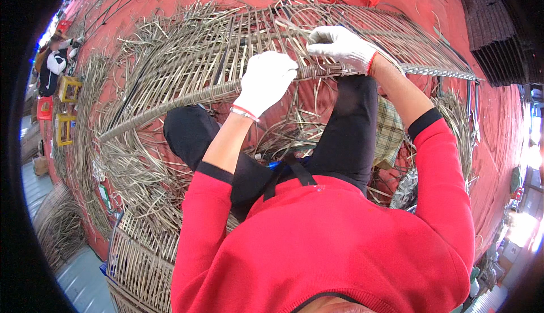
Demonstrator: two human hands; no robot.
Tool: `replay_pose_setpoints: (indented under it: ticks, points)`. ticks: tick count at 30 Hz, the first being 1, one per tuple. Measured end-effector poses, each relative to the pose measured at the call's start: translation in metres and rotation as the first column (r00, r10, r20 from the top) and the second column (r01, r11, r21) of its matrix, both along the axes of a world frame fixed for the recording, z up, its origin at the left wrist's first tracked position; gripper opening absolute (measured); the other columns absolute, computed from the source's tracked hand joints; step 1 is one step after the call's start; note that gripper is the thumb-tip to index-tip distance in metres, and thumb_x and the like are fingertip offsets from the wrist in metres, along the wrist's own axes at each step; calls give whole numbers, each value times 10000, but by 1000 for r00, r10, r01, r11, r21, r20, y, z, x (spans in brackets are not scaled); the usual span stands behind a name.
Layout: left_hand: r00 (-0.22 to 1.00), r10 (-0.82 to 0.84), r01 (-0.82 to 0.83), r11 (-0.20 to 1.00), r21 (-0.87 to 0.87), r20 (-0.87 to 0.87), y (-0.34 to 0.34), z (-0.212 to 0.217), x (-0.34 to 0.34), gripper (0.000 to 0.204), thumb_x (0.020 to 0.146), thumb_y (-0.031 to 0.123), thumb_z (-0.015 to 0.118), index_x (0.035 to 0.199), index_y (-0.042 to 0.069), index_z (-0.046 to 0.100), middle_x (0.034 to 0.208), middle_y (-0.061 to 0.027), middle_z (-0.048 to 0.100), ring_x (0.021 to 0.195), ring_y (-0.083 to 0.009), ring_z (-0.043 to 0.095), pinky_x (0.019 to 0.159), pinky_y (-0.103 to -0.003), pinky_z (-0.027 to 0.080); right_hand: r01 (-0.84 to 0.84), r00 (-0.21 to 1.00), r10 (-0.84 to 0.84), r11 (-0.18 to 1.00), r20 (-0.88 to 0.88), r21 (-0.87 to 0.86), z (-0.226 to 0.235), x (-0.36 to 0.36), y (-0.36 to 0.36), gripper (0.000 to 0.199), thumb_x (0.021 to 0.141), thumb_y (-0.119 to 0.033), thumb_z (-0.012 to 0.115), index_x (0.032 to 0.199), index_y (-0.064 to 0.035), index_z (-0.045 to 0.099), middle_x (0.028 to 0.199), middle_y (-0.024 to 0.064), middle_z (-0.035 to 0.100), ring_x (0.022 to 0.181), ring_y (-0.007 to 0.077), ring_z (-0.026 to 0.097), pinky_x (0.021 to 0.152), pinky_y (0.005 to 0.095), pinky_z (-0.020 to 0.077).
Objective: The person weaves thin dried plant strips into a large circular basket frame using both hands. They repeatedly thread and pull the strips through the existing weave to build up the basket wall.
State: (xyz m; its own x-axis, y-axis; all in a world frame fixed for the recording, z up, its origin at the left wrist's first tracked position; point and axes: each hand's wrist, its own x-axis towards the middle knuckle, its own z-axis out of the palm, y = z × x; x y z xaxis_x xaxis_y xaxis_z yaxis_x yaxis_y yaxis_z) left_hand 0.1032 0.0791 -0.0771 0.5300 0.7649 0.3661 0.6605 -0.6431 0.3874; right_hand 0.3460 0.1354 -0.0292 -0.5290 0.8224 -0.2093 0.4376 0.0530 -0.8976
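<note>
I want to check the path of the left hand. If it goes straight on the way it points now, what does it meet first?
The left hand already grips the wrapped rail and points up, away from the body. Straight on, it would likely first meet the woven panel just beyond the rail, though depth is hard to judge here.

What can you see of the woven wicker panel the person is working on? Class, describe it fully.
The woven wicker panel is a large frame of dark rods laced with pale grey-tan strips, loose ends bristling around it. It lies tilted across the person's knees above a red floor. A wrapped rail runs along its near edge; the white-gloved left hand closes over this rail, and the gloved right hand pinches strips beside it.
</note>
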Motion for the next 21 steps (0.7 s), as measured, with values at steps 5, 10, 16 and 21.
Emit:
replay_pose_setpoints:
  ticks: [5, 10, 16, 21]
  points:
    - [926, 89, -115, 992, -50, -368, 15, -7, 24, 267, 958, 306, 604, 1036, 108, 767, 972, -136, 735, 949, -327, 697, 840, -468, 541, -436, 864, 320, 861, 387, 261, 7, -7, 4, 337, 956, -415, 644, 1079, -108, 711, 970, 139, 725, 937, 334, 687, 835, 434, 516]
    - [941, 34, -90, 985, -150, -337, 40, -27, 21, 247, 952, 239, 586, 1016, 79, 763, 971, -189, 739, 868, -384, 717, 796, -477, 569, -554, 768, 214, 694, 604, 459, -2, -15, 7, 333, 966, -445, 617, 1045, -136, 711, 883, 145, 722, 852, 352, 703, 770, 466, 543]
    - [991, 126, -133, 818, -559, -51, 68, -42, 28, 375, 920, 391, 643, 981, 43, 770, 904, -167, 738, 863, -283, 689, 789, -415, 506, -359, 772, -68, 774, 632, 522, -31, -11, 4, 267, 944, -378, 581, 1020, -155, 708, 862, 152, 721, 864, 356, 708, 782, 500, 550]
    - [960, 251, -54, 608, -792, 127, 66, -44, 27, 361, 904, 363, 691, 1012, 31, 783, 912, -89, 752, 841, -177, 661, 763, -354, 487, -28, 929, -100, 942, 357, 335, -62, 1, 13, 324, 891, -403, 667, 921, -90, 746, 894, 138, 743, 878, 311, 717, 820, 432, 546]
